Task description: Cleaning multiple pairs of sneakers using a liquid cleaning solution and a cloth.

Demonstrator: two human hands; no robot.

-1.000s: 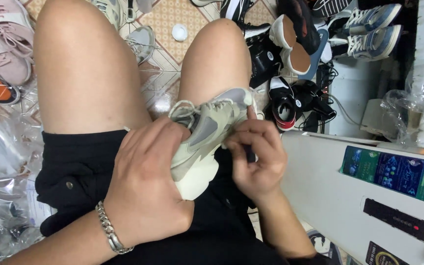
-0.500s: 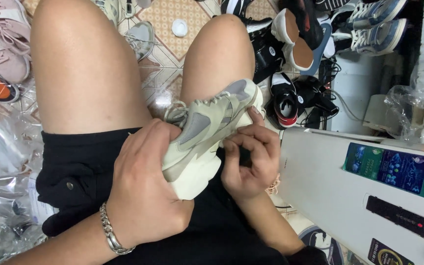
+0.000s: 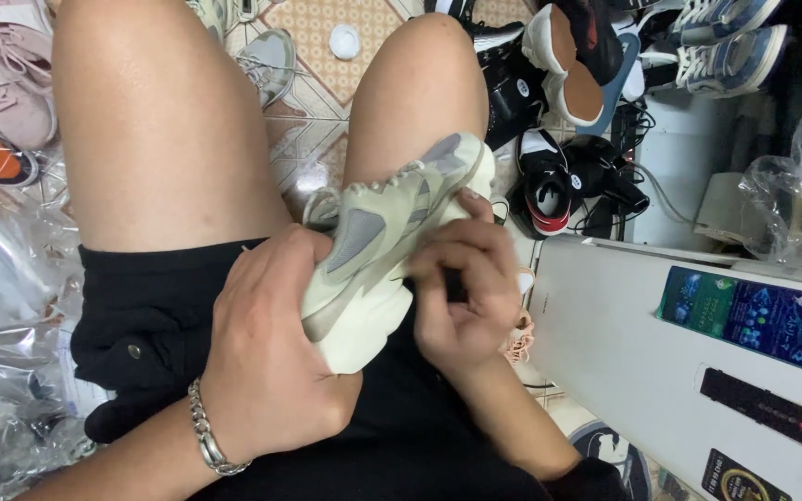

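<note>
A cream and grey sneaker (image 3: 392, 223) rests on my lap over black shorts, toe pointing toward my right knee. My left hand (image 3: 266, 357), with a silver chain bracelet at the wrist, wraps around the heel end of the sneaker. My right hand (image 3: 461, 288) presses against the shoe's sole side, fingers curled, with a small dark object partly hidden under them. I cannot tell what that object is.
Many shoes lie on the tiled floor: pink ones (image 3: 6, 74) at far left, black and red ones (image 3: 549, 176) beyond my right knee, blue ones (image 3: 717, 37) at top right. A white box-like surface (image 3: 642, 362) stands at right. Clear plastic bags (image 3: 2, 306) pile at left.
The sneaker has turned slightly in my hands, and my right hand has shifted along its sole side. My left hand keeps its hold on the heel.
</note>
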